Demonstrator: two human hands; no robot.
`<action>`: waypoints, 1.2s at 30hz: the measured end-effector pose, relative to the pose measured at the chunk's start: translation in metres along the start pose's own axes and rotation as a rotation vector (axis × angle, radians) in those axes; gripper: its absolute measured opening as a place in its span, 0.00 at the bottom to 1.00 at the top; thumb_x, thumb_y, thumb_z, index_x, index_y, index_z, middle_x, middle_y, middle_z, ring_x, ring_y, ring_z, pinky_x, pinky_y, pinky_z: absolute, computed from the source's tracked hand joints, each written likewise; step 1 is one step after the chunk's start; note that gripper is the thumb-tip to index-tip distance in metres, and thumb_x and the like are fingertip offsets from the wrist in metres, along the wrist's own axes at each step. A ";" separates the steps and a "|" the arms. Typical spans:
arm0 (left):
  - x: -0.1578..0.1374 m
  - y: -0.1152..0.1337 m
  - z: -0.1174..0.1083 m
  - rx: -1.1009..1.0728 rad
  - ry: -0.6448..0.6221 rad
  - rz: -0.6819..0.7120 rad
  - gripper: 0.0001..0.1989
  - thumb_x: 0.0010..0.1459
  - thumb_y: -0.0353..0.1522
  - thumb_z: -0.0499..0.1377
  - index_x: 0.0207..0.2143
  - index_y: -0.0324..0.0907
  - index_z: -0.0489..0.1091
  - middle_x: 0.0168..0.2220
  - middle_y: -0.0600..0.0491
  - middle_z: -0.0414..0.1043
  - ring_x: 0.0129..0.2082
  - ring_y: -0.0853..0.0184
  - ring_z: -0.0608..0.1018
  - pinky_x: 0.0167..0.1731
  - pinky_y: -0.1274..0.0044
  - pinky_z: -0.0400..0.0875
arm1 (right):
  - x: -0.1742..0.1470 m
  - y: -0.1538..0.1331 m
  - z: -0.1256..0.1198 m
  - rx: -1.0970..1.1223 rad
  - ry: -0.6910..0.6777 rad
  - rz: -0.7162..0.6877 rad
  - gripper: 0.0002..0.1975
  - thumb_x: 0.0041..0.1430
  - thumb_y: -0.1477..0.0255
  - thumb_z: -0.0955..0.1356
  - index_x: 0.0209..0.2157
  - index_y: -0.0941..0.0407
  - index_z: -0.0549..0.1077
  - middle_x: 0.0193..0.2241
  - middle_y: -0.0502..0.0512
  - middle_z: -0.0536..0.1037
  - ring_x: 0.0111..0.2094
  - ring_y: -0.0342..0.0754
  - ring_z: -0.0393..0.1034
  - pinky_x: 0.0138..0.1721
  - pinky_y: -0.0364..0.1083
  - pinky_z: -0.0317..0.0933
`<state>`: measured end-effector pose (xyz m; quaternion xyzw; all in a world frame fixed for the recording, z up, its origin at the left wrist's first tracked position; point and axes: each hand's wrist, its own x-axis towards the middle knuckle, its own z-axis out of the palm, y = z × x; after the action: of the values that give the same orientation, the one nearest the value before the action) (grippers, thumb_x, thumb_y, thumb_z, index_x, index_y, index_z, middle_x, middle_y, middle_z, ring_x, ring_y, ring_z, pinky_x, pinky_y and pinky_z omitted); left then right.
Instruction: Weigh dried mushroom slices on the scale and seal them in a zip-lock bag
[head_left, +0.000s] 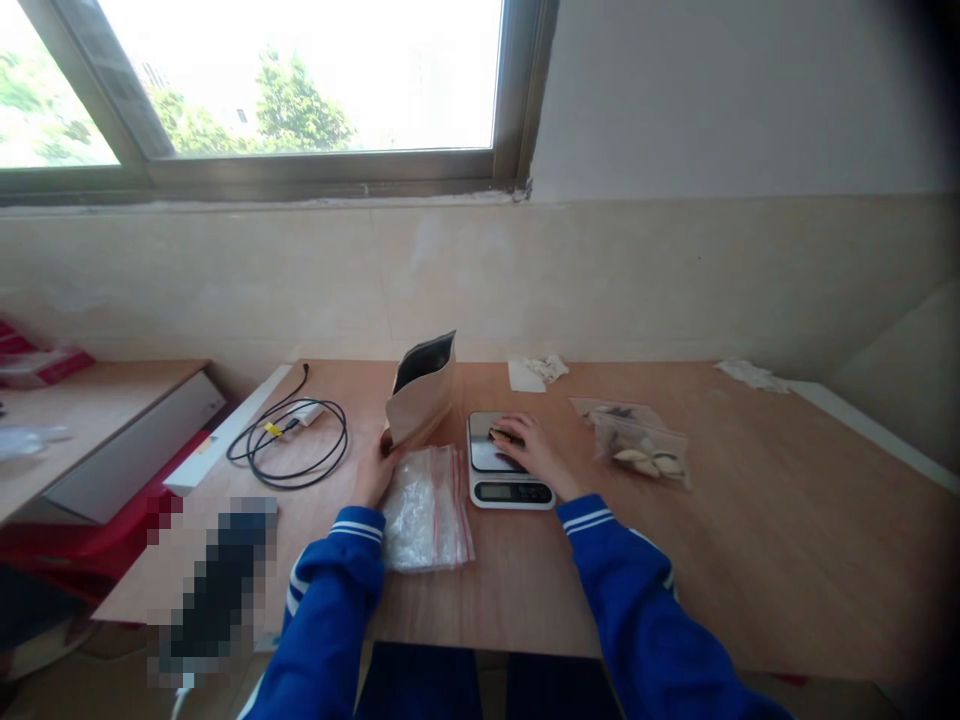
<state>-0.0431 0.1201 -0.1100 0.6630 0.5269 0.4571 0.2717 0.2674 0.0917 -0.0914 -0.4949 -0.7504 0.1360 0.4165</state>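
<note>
A brown kraft paper pouch (421,400) stands upright with its dark-lined mouth open. My left hand (375,468) is closed at its lower left edge, with the fingertips partly hidden. To the right is a white kitchen scale (514,494) with a shiny square plate and a small display. My right hand (534,448) lies over that plate, its fingers curled around small dark and pale pieces that are mostly covered. Clear zip bags (424,515) with red seal strips lie flat between my left forearm and the scale.
Right of the scale lie zip bags (646,452) holding pale slices. A coiled black cable (289,475) with a white plug is at the left, beyond a pixelated dark object (225,580). Crumpled white paper (551,368) rests by the wall. Another table (120,390) stands left.
</note>
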 end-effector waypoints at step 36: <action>-0.002 0.009 -0.002 -0.033 -0.066 0.127 0.22 0.50 0.28 0.56 0.50 0.43 0.69 0.49 0.49 0.73 0.50 0.58 0.73 0.53 0.64 0.65 | -0.017 -0.153 -0.044 -0.147 -0.027 -0.265 0.18 0.67 0.72 0.57 0.55 0.55 0.66 0.53 0.59 0.70 0.59 0.53 0.58 0.60 0.57 0.56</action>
<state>-0.0410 0.1147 -0.1021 0.7053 0.4670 0.4598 0.2703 0.2075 -0.0048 0.0215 -0.4186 -0.8227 0.0311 0.3834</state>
